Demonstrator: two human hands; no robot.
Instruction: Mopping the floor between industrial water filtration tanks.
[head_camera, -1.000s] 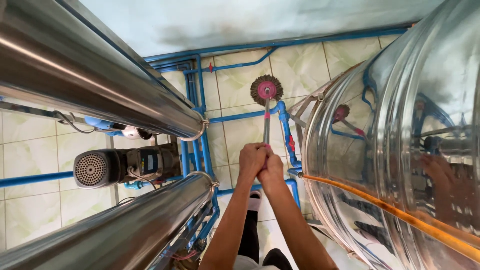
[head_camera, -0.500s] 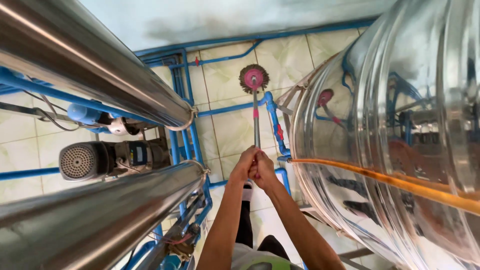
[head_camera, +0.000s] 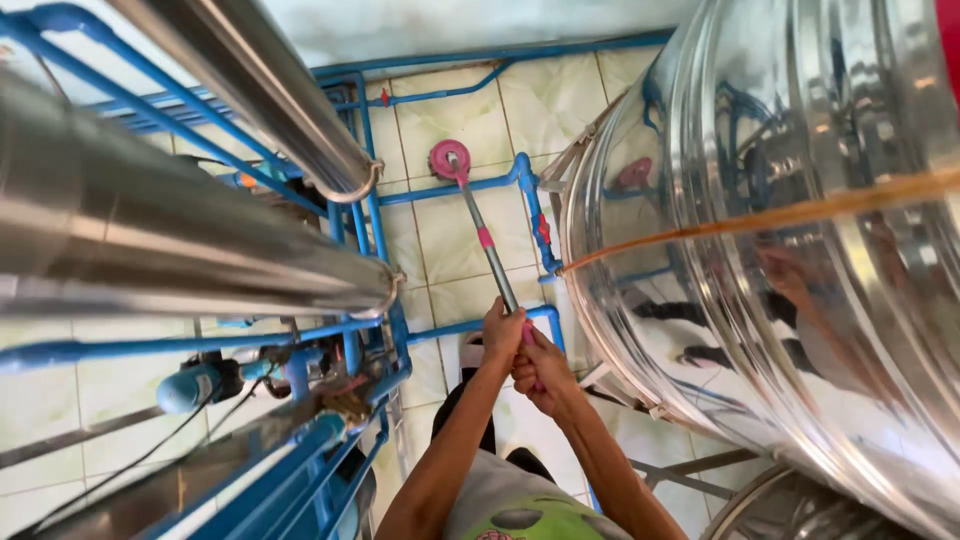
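Observation:
My left hand (head_camera: 502, 334) and my right hand (head_camera: 541, 370) both grip the metal handle of a mop (head_camera: 487, 247), the left just above the right. The handle has pink bands and slants up and left to a round pink mop head (head_camera: 447, 160) pressed on the tiled floor (head_camera: 455, 110) far below. I look straight down past my forearms and dark trousers. The mop head lies between blue pipes (head_camera: 455, 187) and the foot of a large shiny steel tank (head_camera: 790, 250).
Two long steel cylinders (head_camera: 170, 240) run along the left above a blue pipe frame (head_camera: 300, 470) and a blue-capped pump (head_camera: 195, 385). An orange hose (head_camera: 760, 215) crosses the tank wall. A red valve handle (head_camera: 543, 228) sits on a blue pipe beside the tank.
The view has swung, so the cylinders now fill more of the left. The mop handle has tilted and its head has shifted left on the tiles. Both hands stay on the handle.

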